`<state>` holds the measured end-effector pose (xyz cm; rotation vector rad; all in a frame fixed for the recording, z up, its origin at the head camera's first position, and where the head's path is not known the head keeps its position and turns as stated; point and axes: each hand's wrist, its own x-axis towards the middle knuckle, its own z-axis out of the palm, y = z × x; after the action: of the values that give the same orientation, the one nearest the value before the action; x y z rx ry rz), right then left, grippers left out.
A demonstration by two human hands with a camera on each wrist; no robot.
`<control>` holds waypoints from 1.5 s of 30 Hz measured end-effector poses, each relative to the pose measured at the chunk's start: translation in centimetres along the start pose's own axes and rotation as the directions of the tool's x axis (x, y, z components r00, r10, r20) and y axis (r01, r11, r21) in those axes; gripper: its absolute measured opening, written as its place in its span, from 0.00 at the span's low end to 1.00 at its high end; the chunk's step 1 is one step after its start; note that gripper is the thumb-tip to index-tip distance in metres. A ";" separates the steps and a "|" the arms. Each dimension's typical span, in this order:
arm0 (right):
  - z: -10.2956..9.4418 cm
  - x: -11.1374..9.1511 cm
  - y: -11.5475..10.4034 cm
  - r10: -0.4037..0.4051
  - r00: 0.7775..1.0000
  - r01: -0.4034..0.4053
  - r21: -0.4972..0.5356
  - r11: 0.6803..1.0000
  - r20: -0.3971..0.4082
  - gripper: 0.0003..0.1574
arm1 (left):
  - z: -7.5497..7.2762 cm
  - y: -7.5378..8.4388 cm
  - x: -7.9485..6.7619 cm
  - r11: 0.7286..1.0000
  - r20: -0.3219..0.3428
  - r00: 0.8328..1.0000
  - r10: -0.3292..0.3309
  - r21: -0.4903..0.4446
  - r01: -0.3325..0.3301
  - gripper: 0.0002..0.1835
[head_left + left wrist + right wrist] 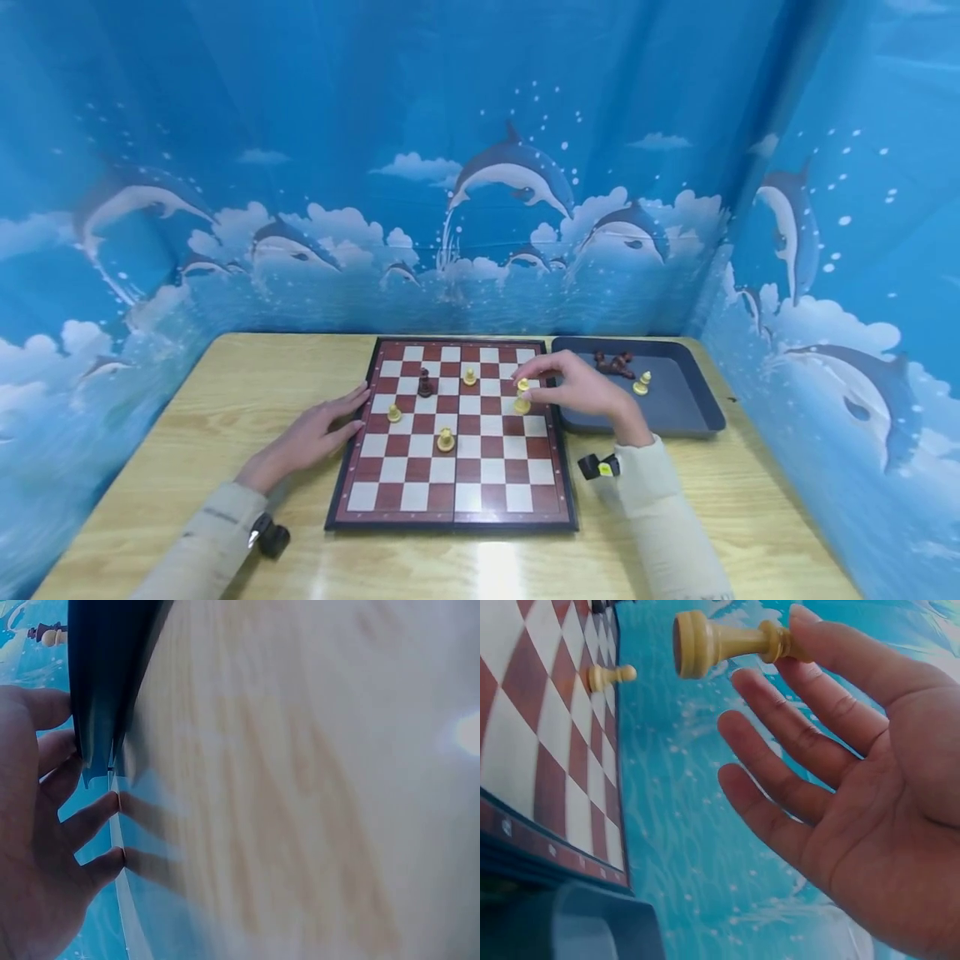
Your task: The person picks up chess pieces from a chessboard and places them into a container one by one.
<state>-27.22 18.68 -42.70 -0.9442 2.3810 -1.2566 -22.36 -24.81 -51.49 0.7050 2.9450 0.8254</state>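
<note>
My right hand (pixel 577 385) is above the right side of the chessboard (pixel 480 496). Thumb and index finger pinch a pale yellow chess piece (pixel 739 641) by its top, while the other fingers stay spread. Its head is hidden by the fingertips; its round base hangs off the squares. My left hand (pixel 315 433) lies on the table at the board's left edge, with fingertips right at the frame. On the squares stand a dark brown chess piece (pixel 425 384), two pale pawns (pixel 470 377) and a larger pale chess piece (pixel 446 440).
A dark grey tray (pixel 675 423) stands right of the board, with several dark brown chess pieces (pixel 615 365) and one pale chess piece (pixel 642 383) in it. The wooden table (pixel 270 375) meets a blue dolphin-print curtain (pixel 337 125) at the back and sides.
</note>
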 end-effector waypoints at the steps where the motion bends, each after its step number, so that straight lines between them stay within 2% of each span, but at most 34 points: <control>1: -0.2 -0.2 0.0 0.014 1.000 -0.014 -0.009 1.000 -0.013 0.13 | 0.0 0.0 0.0 1.000 -0.002 1.000 0.002 0.001 -0.002 0.30; 7: -1.7 -1.2 -0.1 0.050 0.995 -0.060 -0.124 0.990 -0.088 0.11 | 0.1 0.0 0.0 1.000 -0.006 1.000 -0.003 -0.002 0.003 0.31; 12: -2.7 -1.9 0.2 0.087 0.983 -0.113 -0.162 0.980 -0.160 0.13 | 0.0 0.0 -0.1 1.000 0.013 1.000 -0.022 -0.003 0.022 0.31; 17: -3.5 -2.8 0.8 0.102 0.970 -0.138 -0.155 0.978 -0.221 0.16 | 0.0 0.1 -0.2 0.999 0.022 0.999 -0.030 -0.016 0.030 0.30; 25: -4.9 -4.0 2.1 0.131 0.944 -0.181 -0.144 0.973 -0.302 0.13 | 0.0 0.0 -0.2 0.999 0.023 0.999 -0.034 -0.015 0.034 0.30; 31: -5.8 -4.8 3.0 0.174 0.927 -0.226 -0.125 0.966 -0.333 0.15 | 0.0 0.0 -0.2 0.999 0.018 0.999 -0.036 -0.015 0.036 0.30; 35: -6.2 -5.2 3.5 0.202 0.911 -0.261 -0.123 0.957 -0.360 0.16 | -0.1 0.1 -0.2 0.999 0.027 0.998 -0.048 -0.019 0.048 0.30; 45: -6.7 -5.8 5.5 0.204 0.875 -0.281 -0.118 0.952 -0.439 0.19 | 0.0 -0.1 -0.2 0.999 0.026 0.999 -0.041 -0.016 0.041 0.30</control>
<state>-28.69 28.98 -43.60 -0.4140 2.8770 -1.2654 -22.21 -24.94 -51.55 0.6471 2.9157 0.8296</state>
